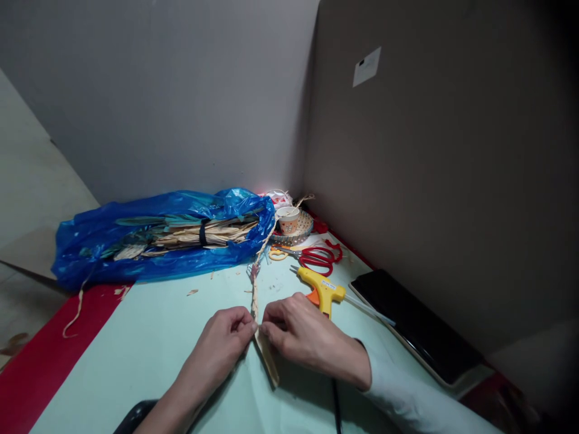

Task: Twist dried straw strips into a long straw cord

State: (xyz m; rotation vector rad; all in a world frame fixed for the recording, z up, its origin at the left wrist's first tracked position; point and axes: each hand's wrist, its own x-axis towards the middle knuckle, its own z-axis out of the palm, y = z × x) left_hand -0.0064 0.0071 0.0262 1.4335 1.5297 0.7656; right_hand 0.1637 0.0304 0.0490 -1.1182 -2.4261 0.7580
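A pale braid of dried plant strips [254,295] runs from the far side of the table towards me. My left hand [228,331] pinches its near part between thumb and forefinger. From the other side, my right hand [298,334] pinches the same spot, its fingertips almost touching those of the left. Below the fingertips a wider, flat loose strip [268,360] slants down to the right. Further up, a small clip [253,271] sits on the braid. Just beyond my right hand lies a yellow glue gun [323,288] with a clear glue stick in its back.
A blue plastic bag [181,265] holding a tied bundle of dried leaves [212,232] lies at the back left. Red-handled scissors [319,259], a paper cup [288,222] on a woven basket [305,226] and a black tablet [416,325] stand or lie to the right, near grey partitions.
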